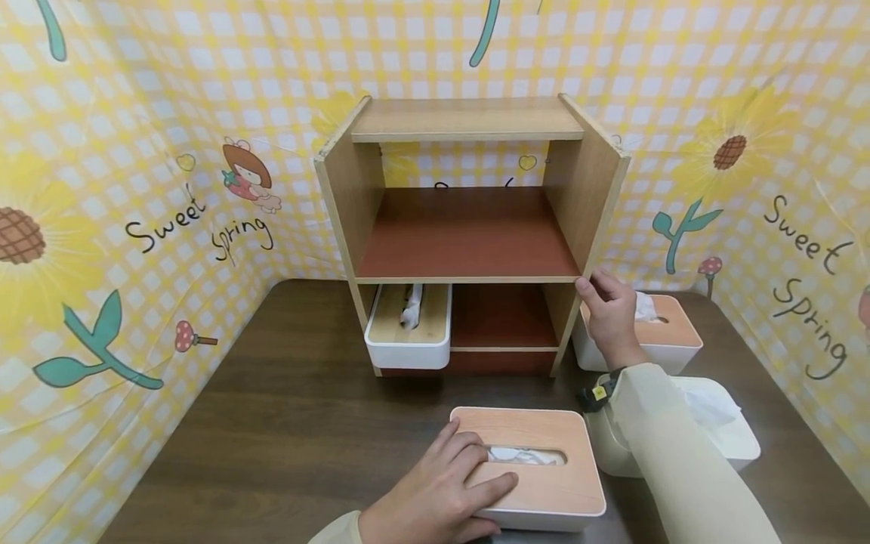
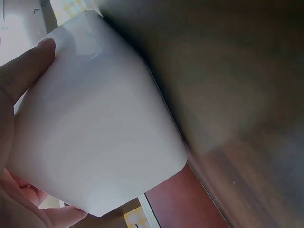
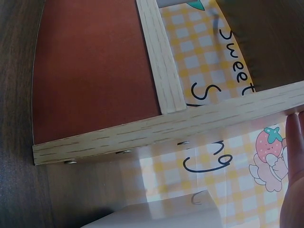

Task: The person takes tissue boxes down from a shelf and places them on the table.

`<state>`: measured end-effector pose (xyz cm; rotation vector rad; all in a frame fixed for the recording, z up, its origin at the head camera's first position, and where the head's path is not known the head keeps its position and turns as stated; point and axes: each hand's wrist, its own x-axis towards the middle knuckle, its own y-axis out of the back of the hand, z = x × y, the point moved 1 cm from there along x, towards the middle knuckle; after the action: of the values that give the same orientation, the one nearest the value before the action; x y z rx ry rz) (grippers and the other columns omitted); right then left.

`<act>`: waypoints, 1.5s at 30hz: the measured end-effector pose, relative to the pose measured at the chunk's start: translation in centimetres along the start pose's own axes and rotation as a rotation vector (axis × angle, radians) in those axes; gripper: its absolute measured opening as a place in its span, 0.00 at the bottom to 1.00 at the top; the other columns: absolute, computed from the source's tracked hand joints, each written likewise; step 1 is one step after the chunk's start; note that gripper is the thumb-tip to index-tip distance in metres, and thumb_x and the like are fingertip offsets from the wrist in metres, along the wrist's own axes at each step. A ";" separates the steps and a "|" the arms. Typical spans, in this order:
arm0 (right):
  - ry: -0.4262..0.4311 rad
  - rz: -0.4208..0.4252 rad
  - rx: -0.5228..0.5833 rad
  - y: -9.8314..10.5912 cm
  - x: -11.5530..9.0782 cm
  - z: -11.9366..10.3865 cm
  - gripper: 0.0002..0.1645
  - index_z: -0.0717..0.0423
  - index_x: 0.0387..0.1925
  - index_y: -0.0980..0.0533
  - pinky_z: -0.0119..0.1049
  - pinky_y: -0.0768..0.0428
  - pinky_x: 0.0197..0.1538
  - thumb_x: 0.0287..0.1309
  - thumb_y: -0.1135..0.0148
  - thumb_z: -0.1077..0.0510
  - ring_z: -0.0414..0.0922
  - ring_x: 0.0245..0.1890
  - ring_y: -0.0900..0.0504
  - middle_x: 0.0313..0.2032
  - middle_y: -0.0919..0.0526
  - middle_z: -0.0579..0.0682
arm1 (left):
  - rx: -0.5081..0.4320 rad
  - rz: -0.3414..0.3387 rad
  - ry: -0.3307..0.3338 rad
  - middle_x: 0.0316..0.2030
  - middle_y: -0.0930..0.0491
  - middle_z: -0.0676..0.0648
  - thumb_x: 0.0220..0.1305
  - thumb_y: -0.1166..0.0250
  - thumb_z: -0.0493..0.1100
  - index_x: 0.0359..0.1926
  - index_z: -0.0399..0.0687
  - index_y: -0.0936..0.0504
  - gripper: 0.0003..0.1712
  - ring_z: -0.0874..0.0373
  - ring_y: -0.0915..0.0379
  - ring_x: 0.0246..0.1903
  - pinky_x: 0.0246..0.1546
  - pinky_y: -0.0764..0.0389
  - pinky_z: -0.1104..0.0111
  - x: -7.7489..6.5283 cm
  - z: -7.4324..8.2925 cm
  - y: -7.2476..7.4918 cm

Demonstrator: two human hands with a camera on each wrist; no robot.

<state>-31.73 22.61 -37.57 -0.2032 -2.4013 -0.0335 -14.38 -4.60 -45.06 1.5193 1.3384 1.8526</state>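
In the head view, my left hand grips the left end of a tissue box with a white body and wood-look lid. Its thumb lies along the near side and other fingers rest on the lid. The left wrist view shows the box's white wall between thumb and fingers. Tissue shows inside the slot. My right hand holds the front edge of the right side panel of a small wooden shelf unit. In the right wrist view, fingers touch that panel's edge.
Another tissue box sits on the lower shelf at left, its front jutting out. Right of the unit stand a wood-lidded tissue box and a white one, partly behind my right forearm. A patterned yellow cloth surrounds the dark table.
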 end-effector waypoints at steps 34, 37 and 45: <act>-0.008 0.012 0.028 0.3 0.2 1.9 0.16 0.75 0.49 0.22 0.26 0.24 0.46 0.60 0.41 0.71 0.38 0.42 0.20 0.42 0.15 0.38 | 0.055 0.012 -0.026 0.41 0.28 0.49 0.61 0.39 0.63 0.54 0.58 0.23 0.25 0.54 0.32 0.46 0.57 0.35 0.40 -0.2 -0.2 -0.1; 0.006 0.004 0.023 0.1 0.1 0.8 0.16 0.78 0.49 0.23 0.26 0.24 0.46 0.61 0.41 0.70 0.38 0.41 0.20 0.41 0.16 0.37 | 0.041 0.003 -0.019 0.42 0.28 0.50 0.63 0.40 0.63 0.55 0.58 0.23 0.25 0.54 0.32 0.47 0.57 0.36 0.40 -0.2 -0.2 -0.1; 0.000 -0.008 0.008 0.0 0.0 0.1 0.17 0.78 0.50 0.24 0.26 0.24 0.46 0.61 0.41 0.71 0.37 0.41 0.20 0.41 0.15 0.38 | -0.008 -0.027 0.009 0.43 0.28 0.50 0.60 0.34 0.61 0.57 0.60 0.23 0.26 0.55 0.33 0.48 0.59 0.37 0.40 -0.3 -0.2 0.0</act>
<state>-31.79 22.61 -37.70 -0.1892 -2.4021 -0.0272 -14.46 -4.96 -45.22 1.4831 1.3470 1.8482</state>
